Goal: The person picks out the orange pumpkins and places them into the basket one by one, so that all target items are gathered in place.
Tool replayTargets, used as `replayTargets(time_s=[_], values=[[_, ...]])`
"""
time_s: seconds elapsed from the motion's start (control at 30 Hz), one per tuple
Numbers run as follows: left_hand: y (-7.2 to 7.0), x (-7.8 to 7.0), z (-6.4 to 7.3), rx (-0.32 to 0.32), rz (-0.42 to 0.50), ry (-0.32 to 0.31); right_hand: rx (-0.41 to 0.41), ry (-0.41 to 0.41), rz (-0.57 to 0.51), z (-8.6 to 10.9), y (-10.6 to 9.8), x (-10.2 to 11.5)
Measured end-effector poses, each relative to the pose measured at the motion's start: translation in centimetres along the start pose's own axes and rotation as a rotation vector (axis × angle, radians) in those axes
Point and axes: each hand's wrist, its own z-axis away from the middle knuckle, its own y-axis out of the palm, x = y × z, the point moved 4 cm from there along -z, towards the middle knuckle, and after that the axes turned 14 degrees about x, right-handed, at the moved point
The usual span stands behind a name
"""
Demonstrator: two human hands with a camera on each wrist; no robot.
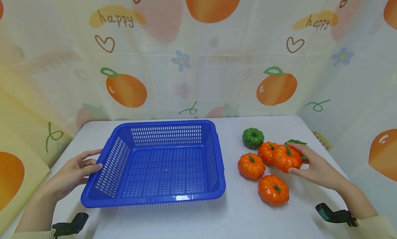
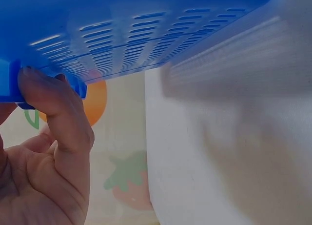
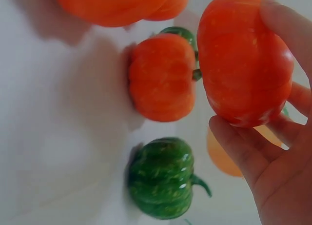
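My left hand grips the left rim of a blue plastic basket with slotted walls. In the left wrist view, curled fingers hook over the basket's edge. My right hand holds an orange toy pumpkin between thumb and fingers, above the table. Close by are three more orange pumpkins: one behind it, one to the left and one nearer the front. A green pumpkin sits farther back. A second green pumpkin is mostly hidden by my right hand in the head view.
The white table carries the basket on its left and the pumpkins on its right. A fruit-printed curtain hangs behind and along both sides. A black wrist mount is strapped near each hand.
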Motion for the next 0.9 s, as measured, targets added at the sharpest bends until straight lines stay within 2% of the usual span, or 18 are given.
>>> replayTargets(time_s=[0.47, 0.9], values=[[-0.1, 0.0, -0.1, -0.002, -0.01, -0.024, 0.024, -0.041, 0.027, -2.4, -1.1, 1.8], [0.2, -0.4, -0.1, -0.018, -0.026, -0.034, 0.078, -0.071, -0.004, -4.9, -1.2, 3.5]])
